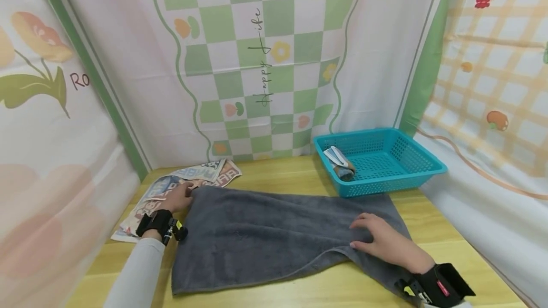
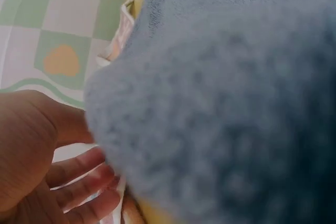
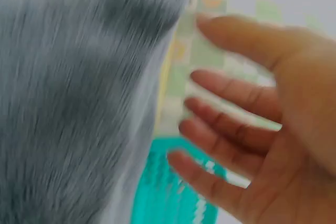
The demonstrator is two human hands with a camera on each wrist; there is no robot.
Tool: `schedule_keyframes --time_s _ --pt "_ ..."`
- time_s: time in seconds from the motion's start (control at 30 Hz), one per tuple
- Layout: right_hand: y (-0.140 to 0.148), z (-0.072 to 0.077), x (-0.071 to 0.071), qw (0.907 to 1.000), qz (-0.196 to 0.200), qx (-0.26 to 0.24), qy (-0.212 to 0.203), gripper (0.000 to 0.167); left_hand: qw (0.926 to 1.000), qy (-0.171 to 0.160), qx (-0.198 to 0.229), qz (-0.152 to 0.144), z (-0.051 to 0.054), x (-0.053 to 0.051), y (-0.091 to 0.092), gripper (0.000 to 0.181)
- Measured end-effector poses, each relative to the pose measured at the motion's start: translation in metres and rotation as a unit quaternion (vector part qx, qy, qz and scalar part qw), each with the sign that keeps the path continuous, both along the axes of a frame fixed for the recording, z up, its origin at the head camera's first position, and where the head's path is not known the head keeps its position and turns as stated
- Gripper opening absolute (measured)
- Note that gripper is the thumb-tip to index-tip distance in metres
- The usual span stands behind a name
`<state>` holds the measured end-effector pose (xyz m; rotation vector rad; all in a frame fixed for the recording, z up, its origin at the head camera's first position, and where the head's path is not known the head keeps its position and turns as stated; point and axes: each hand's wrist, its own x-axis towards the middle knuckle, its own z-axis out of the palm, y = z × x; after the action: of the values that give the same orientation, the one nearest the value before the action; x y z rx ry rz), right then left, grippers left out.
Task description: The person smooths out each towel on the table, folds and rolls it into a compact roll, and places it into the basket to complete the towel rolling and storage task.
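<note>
A grey towel (image 1: 257, 232) lies spread across the wooden table, its near edge wavy toward the right. At its far left corner my left hand (image 1: 177, 197) pinches the edge; in the left wrist view the thumb (image 2: 71, 124) meets the cloth, which hides the pinching fingertips. Over the towel's right part is my right hand (image 1: 381, 241), its fingers spread and loosely bent. The right wrist view, blurred, shows those fingers (image 3: 231, 87) apart from the cloth with nothing between them.
Behind the towel on the right stands a turquoise basket (image 1: 391, 184) holding a small folded cloth bundle (image 1: 340, 161). Printed cloths (image 1: 145, 203) lie at the left, beside and beyond my left hand. Patterned curtains (image 1: 282, 61) enclose the table (image 1: 274, 175) at the back and sides.
</note>
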<state>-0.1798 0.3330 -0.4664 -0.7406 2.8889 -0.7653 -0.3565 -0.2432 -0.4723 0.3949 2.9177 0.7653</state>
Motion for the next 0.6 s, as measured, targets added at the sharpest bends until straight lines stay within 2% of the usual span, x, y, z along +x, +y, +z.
schedule_keyframes --time_s 0.17,0.3,0.43,0.6 --pt "-0.029 -0.001 0.014 0.9981 0.053 0.013 -0.026 0.036 0.9998 0.008 -0.003 0.020 -0.009 -0.005 -0.003 0.043" --pt "-0.044 -0.009 0.016 0.9969 0.067 0.034 -0.023 0.026 0.9999 0.007 -0.010 0.007 -0.011 -0.006 -0.004 0.036" --pt "-0.041 -0.007 0.014 0.9976 0.063 0.024 -0.017 0.037 0.9998 -0.002 -0.018 -0.012 -0.008 -0.005 -0.002 0.037" --pt "-0.024 0.006 0.020 0.9953 0.078 -0.022 -0.054 0.040 0.9999 -0.005 -0.010 -0.009 -0.009 -0.005 0.000 0.038"
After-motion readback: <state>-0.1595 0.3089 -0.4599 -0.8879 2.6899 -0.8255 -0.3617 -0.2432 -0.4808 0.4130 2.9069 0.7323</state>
